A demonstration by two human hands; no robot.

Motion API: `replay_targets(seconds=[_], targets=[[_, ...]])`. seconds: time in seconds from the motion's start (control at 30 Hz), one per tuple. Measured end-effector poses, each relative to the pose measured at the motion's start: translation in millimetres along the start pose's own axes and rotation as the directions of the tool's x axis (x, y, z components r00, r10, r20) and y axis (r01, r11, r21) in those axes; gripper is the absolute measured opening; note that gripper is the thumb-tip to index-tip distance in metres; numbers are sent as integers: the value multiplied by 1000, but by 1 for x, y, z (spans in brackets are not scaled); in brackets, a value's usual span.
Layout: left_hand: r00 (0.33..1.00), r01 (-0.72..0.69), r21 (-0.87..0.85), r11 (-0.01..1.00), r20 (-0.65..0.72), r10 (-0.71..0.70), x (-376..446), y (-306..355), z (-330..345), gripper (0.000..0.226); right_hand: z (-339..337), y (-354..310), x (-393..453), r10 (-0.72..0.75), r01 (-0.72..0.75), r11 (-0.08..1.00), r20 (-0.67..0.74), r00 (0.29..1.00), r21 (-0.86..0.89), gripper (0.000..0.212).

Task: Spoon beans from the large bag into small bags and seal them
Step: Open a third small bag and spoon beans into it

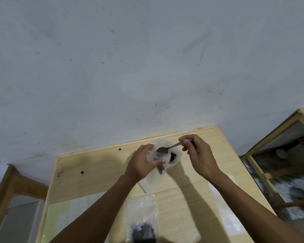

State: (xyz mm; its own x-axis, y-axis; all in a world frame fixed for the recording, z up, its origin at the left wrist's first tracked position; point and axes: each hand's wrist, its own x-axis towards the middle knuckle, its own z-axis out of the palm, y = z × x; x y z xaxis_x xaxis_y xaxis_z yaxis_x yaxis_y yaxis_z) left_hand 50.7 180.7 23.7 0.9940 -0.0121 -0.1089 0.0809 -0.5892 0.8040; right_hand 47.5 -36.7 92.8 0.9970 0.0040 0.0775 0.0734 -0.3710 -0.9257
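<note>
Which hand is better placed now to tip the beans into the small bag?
The right hand: it already holds the spoon over the small bag, which the left hand holds open.

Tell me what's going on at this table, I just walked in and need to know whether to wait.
A person is portioning beans at a wooden table. The left hand holds a small clear bag open, while the right hand pinches a spoon whose bowl sits over the mouth of that bag. Just behind stands the large bag, open, with dark beans inside. Nearer the person lies another small bag that already holds dark beans; whether it is sealed cannot be told.
</note>
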Motion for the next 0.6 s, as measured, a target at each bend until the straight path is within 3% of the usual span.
replay_targets(seconds=[0.13,0.27,0.4,0.6], targets=[[998,20,-3,1000,-59,-20,-5,-5,-6,67,-4,-3,2,36,-16,991,-150,988,135,21],[987,54,-78,996,-147,-65,-12,-12,-8,64,-11,10,5,280,-165,914,-283,917,371,27],[975,49,-99,994,-209,-69,-22,-19,-11,60,-14,47,-5,487,-347,821,-240,840,452,33],[971,45,-90,995,-231,-65,-35,-30,-11,60,1,89,-31,545,-498,814,-98,833,298,35]])
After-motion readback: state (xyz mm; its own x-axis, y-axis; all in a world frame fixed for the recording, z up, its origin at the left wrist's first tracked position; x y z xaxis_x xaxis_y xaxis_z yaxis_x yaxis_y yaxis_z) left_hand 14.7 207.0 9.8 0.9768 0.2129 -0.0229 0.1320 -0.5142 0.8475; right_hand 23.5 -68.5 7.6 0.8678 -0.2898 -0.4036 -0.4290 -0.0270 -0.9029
